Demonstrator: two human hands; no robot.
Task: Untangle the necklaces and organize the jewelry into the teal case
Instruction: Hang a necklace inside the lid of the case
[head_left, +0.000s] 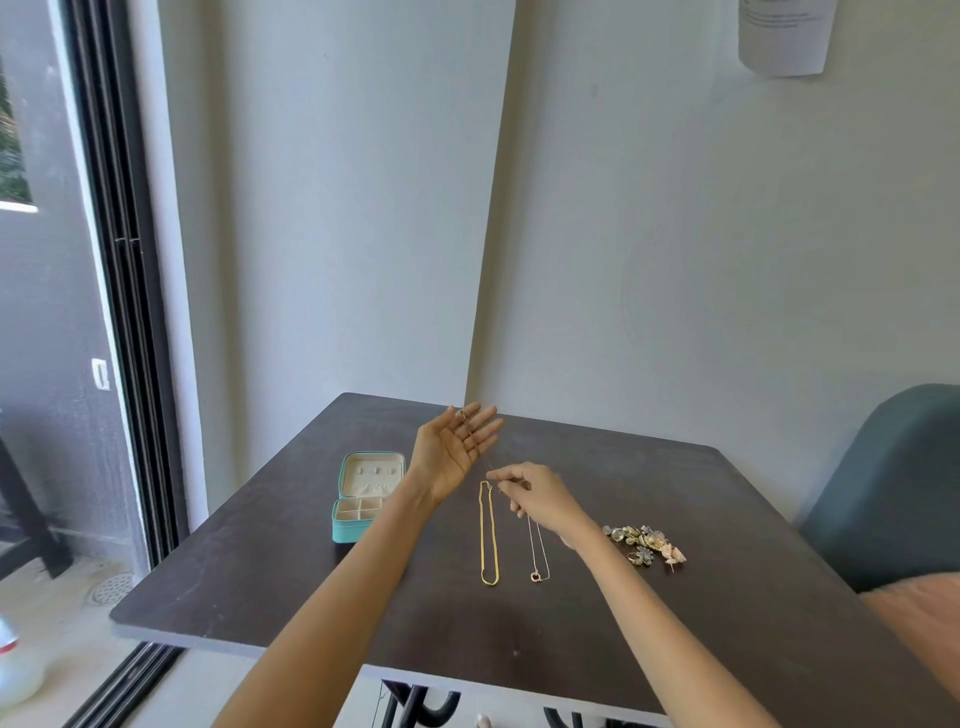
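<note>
Two necklaces are laid out straight and apart on the dark table (675, 649): a gold chain (489, 535) and, just beside it, a thin silver chain (538, 551) with a small pendant. The upper end of the silver chain is pinched by the right hand (535, 496), fingers curled. The left hand (457, 447) is held above the table, palm up, fingers straight, holding nothing. The teal case (363, 499) stands open to the left; a heap of small jewelry (644, 543) lies to the right. Untangling is judged complete; next, the silver chain is to be lifted and carried to the case.

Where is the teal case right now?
In the head view, the open teal case sits on the table's left side, just left of the raised left hand's wrist.
</note>
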